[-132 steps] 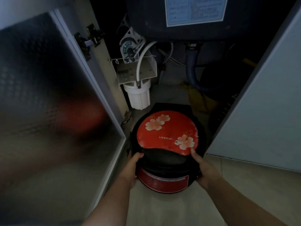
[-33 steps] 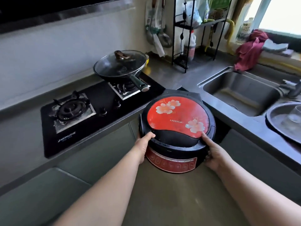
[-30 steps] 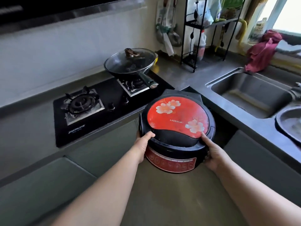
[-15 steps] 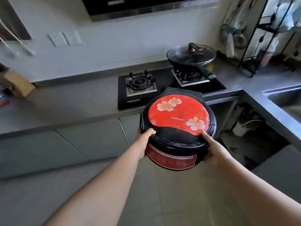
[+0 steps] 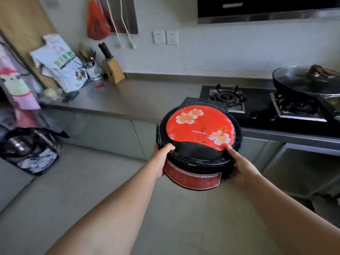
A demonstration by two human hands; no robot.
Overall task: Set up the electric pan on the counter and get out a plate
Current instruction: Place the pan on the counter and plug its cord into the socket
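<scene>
Fingers of the left hand (image 5: pixel 161 159) are curled at the electric pan (image 5: pixel 199 142) at 9 o'clock, the right hand (image 5: pixel 242 167) at 4 o'clock; it is held above the floor. Rigid, heavy handling is expected. Bare counter (image 5: pixel 139 100) lies at 11 o'clock, the hob (image 5: pixel 261 111) edge at 2 o'clock

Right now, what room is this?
A home kitchen, most likely. There's a gas stove with a lidded pan on it, a knife block on the counter, and both hands carry an electric pan.
</scene>
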